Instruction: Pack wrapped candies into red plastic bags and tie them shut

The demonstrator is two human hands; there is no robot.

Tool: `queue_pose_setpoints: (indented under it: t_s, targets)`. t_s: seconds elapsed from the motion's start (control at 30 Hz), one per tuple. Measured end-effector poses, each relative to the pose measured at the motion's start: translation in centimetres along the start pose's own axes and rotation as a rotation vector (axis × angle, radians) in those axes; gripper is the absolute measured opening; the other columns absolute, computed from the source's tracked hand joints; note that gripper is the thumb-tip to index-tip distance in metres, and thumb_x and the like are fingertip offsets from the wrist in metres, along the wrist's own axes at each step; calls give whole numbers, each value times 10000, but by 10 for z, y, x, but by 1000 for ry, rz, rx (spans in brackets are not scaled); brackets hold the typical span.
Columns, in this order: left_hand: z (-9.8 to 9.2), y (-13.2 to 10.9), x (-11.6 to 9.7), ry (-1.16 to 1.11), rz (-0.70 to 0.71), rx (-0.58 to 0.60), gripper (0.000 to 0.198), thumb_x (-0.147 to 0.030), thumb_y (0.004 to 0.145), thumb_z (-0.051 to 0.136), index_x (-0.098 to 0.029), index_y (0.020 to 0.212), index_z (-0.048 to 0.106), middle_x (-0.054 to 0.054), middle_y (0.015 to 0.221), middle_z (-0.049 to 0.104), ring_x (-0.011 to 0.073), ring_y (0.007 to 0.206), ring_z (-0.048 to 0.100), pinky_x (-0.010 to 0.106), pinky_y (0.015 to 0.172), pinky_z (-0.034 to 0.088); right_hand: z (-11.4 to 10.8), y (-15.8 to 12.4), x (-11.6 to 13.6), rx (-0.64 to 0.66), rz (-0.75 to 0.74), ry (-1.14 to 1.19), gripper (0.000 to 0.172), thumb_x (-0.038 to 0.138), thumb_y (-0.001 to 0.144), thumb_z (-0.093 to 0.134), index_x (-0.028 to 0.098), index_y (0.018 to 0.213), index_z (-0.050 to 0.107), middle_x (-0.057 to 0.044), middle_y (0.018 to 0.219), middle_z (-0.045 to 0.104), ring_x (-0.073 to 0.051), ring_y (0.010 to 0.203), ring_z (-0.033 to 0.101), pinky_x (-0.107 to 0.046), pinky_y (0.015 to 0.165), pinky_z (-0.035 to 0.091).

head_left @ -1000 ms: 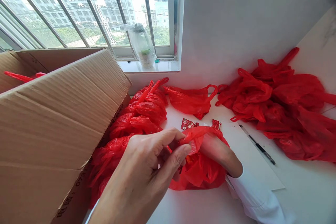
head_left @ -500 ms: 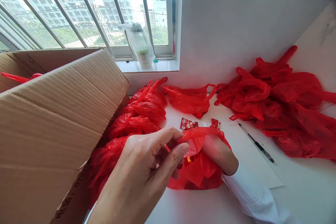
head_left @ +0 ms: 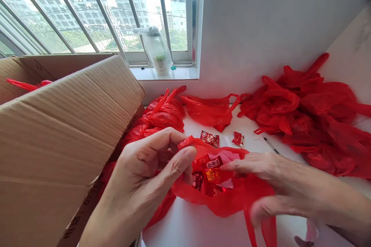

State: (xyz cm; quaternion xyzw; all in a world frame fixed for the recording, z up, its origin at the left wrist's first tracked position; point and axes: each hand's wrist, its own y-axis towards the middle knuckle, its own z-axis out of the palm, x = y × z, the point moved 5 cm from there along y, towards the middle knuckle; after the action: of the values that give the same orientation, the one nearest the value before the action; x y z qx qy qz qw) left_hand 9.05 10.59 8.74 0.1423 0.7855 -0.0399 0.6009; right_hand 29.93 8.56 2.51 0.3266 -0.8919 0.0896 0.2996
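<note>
An open red plastic bag (head_left: 226, 200) lies on the white table in front of me, with several red and gold candy packets (head_left: 213, 170) inside it. My left hand (head_left: 150, 170) pinches the bag's left rim between thumb and fingers and lifts it. My right hand (head_left: 278, 181) is outside the bag at its right rim, partly blurred. Red plastic runs between that hand's thumb and stretched fingers. Two loose red candy packets (head_left: 210, 138) (head_left: 238, 138) lie just behind the bag.
A big cardboard box (head_left: 58, 131) stands open at the left. Filled red bags (head_left: 162, 117) are heaped against it, a flat one (head_left: 210, 110) lies by the wall, and a heap of empty ones (head_left: 313, 119) fills the right. A pen (head_left: 269, 144) rests on paper. A wrapped jar (head_left: 158, 52) stands on the sill.
My right hand has come out of the bag and moved to its right rim. The bag's mouth is now spread wide, showing the candies. My left hand shifted slightly left and up.
</note>
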Motion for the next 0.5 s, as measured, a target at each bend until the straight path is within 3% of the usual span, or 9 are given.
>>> queue_pose_setpoints:
  t_s: [0.07, 0.13, 0.27, 0.37, 0.5]
  targets:
    - [-2, 0, 1, -62, -25, -20, 197, -311, 862, 629, -195, 706, 601, -41, 581, 590, 80, 513, 508, 148, 471, 421, -11, -17, 2, -30, -63, -24, 772, 456, 680, 816, 351, 1381, 510, -52, 1269, 643, -273, 1147, 612, -321, 909, 531]
    - [-4, 0, 2, -103, -40, -43, 165, -323, 849, 653, -196, 749, 619, -36, 595, 606, 85, 516, 521, 155, 469, 432, -11, -28, 2, -53, -82, -62, 830, 367, 681, 832, 360, 1420, 454, -41, 1339, 600, -280, 1263, 529, -343, 991, 493]
    - [-8, 2, 5, -140, -49, -101, 143, -332, 832, 684, -199, 855, 635, -31, 615, 621, 94, 510, 547, 170, 461, 456, 10, -28, 11, -112, -104, -118, 643, 85, 795, 611, 321, 1380, 487, -25, 1274, 645, -233, 1247, 541, -379, 1079, 417]
    - [-12, 2, 8, -138, -42, -132, 149, -327, 820, 701, -213, 898, 643, -27, 670, 649, 103, 534, 582, 183, 487, 495, 20, -18, 14, -198, -65, -140, 510, 26, 860, 421, 267, 1292, 547, -48, 1190, 671, -204, 1174, 571, -408, 1075, 388]
    - [-17, -1, 9, -118, -28, -150, 205, -316, 767, 752, -220, 925, 663, -10, 773, 694, 145, 647, 654, 212, 566, 554, 5, -4, 13, -97, -23, -115, 266, 108, 934, 428, 249, 1013, 640, -28, 939, 657, -164, 862, 593, -310, 817, 474]
